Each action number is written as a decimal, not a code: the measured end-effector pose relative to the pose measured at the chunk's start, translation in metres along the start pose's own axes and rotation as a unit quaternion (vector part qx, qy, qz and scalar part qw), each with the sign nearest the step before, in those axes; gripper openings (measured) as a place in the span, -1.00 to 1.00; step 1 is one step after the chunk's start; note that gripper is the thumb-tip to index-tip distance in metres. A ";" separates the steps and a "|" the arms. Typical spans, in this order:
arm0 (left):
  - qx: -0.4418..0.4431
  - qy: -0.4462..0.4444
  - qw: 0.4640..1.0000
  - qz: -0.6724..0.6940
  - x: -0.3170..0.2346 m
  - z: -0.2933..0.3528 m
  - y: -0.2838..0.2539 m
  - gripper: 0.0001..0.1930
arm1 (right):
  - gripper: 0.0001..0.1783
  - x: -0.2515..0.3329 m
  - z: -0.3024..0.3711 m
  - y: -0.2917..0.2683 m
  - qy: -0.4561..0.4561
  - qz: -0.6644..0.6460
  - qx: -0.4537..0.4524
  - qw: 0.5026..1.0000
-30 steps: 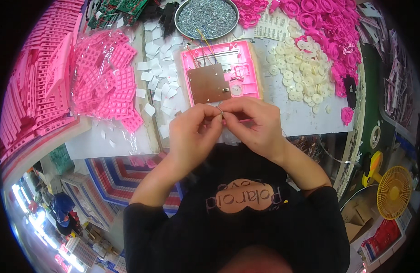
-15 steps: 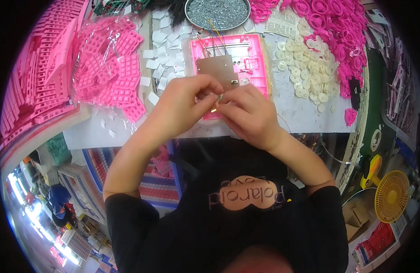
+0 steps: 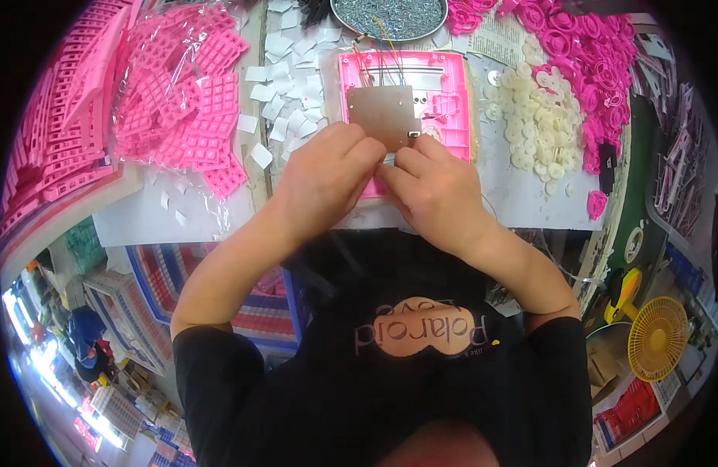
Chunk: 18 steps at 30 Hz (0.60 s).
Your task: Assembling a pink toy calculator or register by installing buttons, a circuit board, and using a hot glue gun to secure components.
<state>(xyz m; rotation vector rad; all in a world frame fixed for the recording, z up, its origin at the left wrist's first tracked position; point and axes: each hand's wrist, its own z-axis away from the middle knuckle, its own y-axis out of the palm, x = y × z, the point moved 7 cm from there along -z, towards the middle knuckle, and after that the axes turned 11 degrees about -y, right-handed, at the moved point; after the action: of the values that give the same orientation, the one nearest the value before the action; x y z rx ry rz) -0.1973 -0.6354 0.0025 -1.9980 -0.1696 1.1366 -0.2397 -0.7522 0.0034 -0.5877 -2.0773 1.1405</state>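
Observation:
A pink plastic housing [image 3: 455, 86] lies open on the bench in front of me. Over its left part rests a brown circuit board [image 3: 382, 117], with thin coloured wires [image 3: 381, 64] running up from its far edge. My left hand [image 3: 332, 175] is closed, fingertips pinched at the board's near left edge. My right hand [image 3: 438, 191] is closed too, its curled fingers meeting the left ones near the board's lower right corner. Whatever the fingertips hold is hidden behind the knuckles. The hands cover the near end of the housing.
Bagged pink keypads [image 3: 211, 109] and stacked pink frames [image 3: 44, 124] lie left. White paper squares [image 3: 262, 93] sit beside the housing. A round tray of screws [image 3: 390, 17] stands behind. White discs [image 3: 538, 128] and magenta rings [image 3: 584, 58] are piled right. A yellow fan [image 3: 658, 338] stands lower right.
Both hands have closed in tighter at the board's near edge, the left one turning knuckles up. A small piece visible between the fingertips before is now hidden. The whole view has shifted slightly.

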 end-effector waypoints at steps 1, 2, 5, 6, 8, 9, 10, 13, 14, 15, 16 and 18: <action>-0.007 0.006 1.000 0.003 0.001 0.001 0.001 -0.78 | -0.86 0.000 0.000 -0.001 0.003 0.004 0.010 1.000; -0.009 0.002 1.000 0.005 0.001 0.001 0.001 -0.79 | -0.84 0.002 0.000 -0.002 0.006 0.007 0.019 1.000; -0.013 -0.020 1.000 0.017 0.002 0.002 0.001 -0.81 | -0.79 0.002 0.004 -0.005 0.009 -0.007 0.062 0.998; -0.013 -0.034 0.999 0.026 0.005 0.003 0.002 -0.81 | -0.76 0.002 0.005 -0.006 0.008 -0.016 0.079 0.997; -0.005 -0.128 0.989 0.068 0.018 0.005 0.001 -0.79 | -0.70 0.006 0.003 -0.009 -0.006 -0.032 0.083 0.996; 0.003 -0.208 0.973 0.103 0.027 0.008 0.000 -0.77 | -0.67 0.007 0.003 -0.009 -0.013 -0.041 0.085 0.995; 0.012 -0.284 0.949 0.137 0.036 0.011 0.000 -0.75 | -0.65 0.007 0.004 -0.009 -0.016 -0.037 0.079 0.996; -0.209 -0.204 0.951 0.097 0.039 0.010 -0.041 -0.70 | -0.60 0.008 0.008 -0.008 -0.009 -0.036 0.071 0.997; -0.157 -0.187 0.969 0.043 0.033 0.009 -0.042 -0.70 | -0.59 0.008 0.008 -0.007 0.004 -0.043 0.076 0.996; -0.104 -0.169 0.980 -0.011 0.024 0.012 -0.044 -0.70 | -0.58 0.008 0.009 -0.007 0.018 -0.050 0.081 0.995; -0.052 -0.148 0.986 -0.065 0.017 0.017 -0.043 -0.70 | -0.61 0.007 0.009 -0.009 0.009 -0.047 0.077 0.996; 0.044 -0.159 0.983 -0.077 0.022 0.039 -0.032 -0.71 | -0.65 0.006 0.006 -0.012 -0.015 -0.048 0.068 0.996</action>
<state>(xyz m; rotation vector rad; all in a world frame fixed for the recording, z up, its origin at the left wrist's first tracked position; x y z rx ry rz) -0.2060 -0.5814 0.0009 -1.6859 -0.4234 1.3319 -0.2488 -0.7575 0.0131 -0.4044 -2.0121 1.2302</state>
